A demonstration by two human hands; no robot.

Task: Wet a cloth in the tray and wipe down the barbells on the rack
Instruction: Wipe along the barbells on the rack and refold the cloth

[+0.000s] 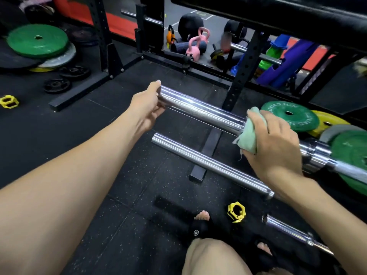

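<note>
- Nearest the camera, a bare knee [214,257] and a foot in a black sandal [200,228] rest on the black speckled floor mat [95,195].
- A yellow collar clip [236,212] lies on the mat just right of that foot; a second yellow clip [9,101] lies far off at the left edge.
- Three chrome bar ends show on the near side. The lowest bar [294,233] sits at the lower right, the middle bar [208,163] above it, and the top bar [200,110] highest.
- Each of the three runs from upper left down to lower right, with its free end pointing up-left.
- The right hand [278,143] clamps a pale green cloth [248,135] around the top bar, partway along its thick sleeve.
- The left hand [147,108] grips the free end of that same bar, fingers curled around the tip.
- Green and yellow weight plates [290,116] lie stacked behind and below the right hand.
- The black rack frame [240,76] stands behind the bars.
- Another green plate [37,40] lies on a pile at the far left.
- Farthest back, two pink kettlebells [193,49] stand on the floor.
</note>
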